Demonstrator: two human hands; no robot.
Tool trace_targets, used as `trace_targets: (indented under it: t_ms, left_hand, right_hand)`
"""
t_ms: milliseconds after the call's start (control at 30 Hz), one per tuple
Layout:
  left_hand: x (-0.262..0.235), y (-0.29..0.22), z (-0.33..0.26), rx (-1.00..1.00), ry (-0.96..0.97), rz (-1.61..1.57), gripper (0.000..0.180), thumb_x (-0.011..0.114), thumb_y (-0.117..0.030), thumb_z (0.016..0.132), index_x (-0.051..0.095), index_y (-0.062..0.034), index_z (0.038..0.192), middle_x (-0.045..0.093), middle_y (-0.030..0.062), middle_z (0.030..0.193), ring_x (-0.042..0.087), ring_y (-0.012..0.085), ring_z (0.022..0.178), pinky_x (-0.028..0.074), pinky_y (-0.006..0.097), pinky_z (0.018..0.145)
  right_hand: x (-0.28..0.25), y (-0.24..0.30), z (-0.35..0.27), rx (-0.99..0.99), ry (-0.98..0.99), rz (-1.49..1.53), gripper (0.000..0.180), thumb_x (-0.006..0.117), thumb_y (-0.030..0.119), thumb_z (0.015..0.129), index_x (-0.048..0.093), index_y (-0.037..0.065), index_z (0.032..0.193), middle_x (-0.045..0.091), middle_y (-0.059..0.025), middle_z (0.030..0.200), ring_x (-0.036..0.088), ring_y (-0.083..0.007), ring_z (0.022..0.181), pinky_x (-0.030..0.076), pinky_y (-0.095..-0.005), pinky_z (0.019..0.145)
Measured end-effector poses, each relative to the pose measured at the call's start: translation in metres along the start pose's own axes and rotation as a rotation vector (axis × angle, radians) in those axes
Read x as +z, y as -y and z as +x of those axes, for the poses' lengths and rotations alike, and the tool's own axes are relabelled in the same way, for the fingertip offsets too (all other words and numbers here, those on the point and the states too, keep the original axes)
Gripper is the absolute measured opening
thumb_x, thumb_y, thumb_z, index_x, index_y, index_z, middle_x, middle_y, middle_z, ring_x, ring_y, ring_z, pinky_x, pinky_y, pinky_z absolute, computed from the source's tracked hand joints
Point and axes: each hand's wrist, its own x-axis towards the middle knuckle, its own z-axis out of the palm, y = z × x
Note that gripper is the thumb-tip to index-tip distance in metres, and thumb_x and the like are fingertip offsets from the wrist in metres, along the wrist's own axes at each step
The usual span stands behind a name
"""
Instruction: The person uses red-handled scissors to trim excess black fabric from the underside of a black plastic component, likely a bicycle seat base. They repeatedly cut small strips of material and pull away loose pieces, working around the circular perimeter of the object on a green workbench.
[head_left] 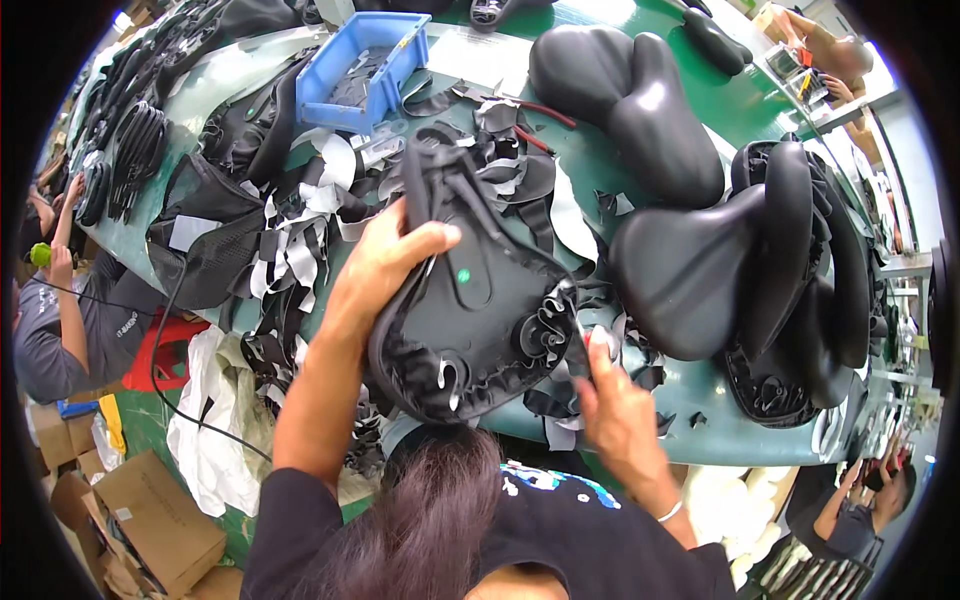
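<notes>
A black bicycle saddle (490, 310) is turned underside up in front of me, with gathered cover edges around its rim and a small green dot in its middle. My left hand (395, 250) grips it by the side near its narrow end, thumb over the underside. At the saddle's right rim, my right hand (618, 415) is closed beside the wrinkled cover edge. Something thin and pale shows by its fingertips, too small to name. Black and white trimmed strips (305, 250) lie under and around the saddle.
Finished black saddles (690, 270) are piled at the right, and more (265, 120) lie at the left. A blue bin (418, 75) holding dark pieces stands at the back, near a red-handled tool (545, 112). Cardboard boxes (160, 520) sit at lower left; other people work at both sides.
</notes>
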Motion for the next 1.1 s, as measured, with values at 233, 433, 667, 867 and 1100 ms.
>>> trace_targets:
  t_ms: [233,433,667,867,1100]
  left_hand:
    - [0.013,0.029,-0.065,0.057,-0.312,-0.233,0.049,0.067,-0.025,0.080,0.052,0.0019,0.117,0.057,0.0052,0.098,0.051,0.0119,0.087,0.043,0.026,0.080]
    - [0.038,0.026,-0.079,0.137,-0.411,-0.279,0.051,0.068,-0.022,0.083,0.046,0.0004,0.123,0.053,0.0046,0.106,0.049,0.0115,0.093,0.040,0.027,0.086]
    - [0.037,0.012,-0.057,0.686,-0.319,0.909,0.059,0.077,-0.026,0.069,0.053,-0.0038,0.117,0.055,0.0113,0.103,0.050,0.0267,0.101,0.038,0.038,0.092]
    - [0.059,0.015,-0.003,0.761,0.005,0.837,0.021,0.068,-0.021,0.080,0.058,-0.0059,0.070,0.055,0.0080,0.072,0.051,0.0264,0.071,0.037,0.038,0.070]
    - [0.062,-0.002,-0.008,0.297,0.081,0.293,0.019,0.064,-0.019,0.082,0.060,-0.0042,0.071,0.059,0.0046,0.069,0.050,0.0181,0.066,0.035,0.029,0.067]
  right_hand:
    - [-0.012,0.007,-0.024,0.045,-0.063,0.316,0.051,0.061,0.009,0.088,0.042,0.003,0.135,0.062,-0.0249,0.111,0.065,-0.0375,0.096,0.053,-0.0373,0.079]
    - [-0.009,0.026,0.083,-0.070,-0.291,0.368,0.053,0.071,0.009,0.080,0.047,0.002,0.127,0.063,-0.0202,0.107,0.066,-0.0273,0.090,0.050,-0.0358,0.079]
    - [-0.033,0.014,0.088,0.267,-0.271,0.973,0.045,0.065,0.002,0.083,0.048,0.002,0.125,0.058,-0.0040,0.089,0.057,-0.0072,0.066,0.049,-0.0220,0.059]
    - [-0.047,0.006,0.053,0.038,-0.074,0.584,0.057,0.068,0.002,0.081,0.047,0.002,0.134,0.065,-0.0106,0.098,0.065,-0.0183,0.082,0.052,-0.0322,0.078]
    - [-0.031,-0.015,0.038,-0.143,0.041,-0.091,0.059,0.067,0.020,0.084,0.046,0.028,0.138,0.050,-0.0071,0.062,0.050,-0.0255,0.048,0.042,-0.0368,0.046]
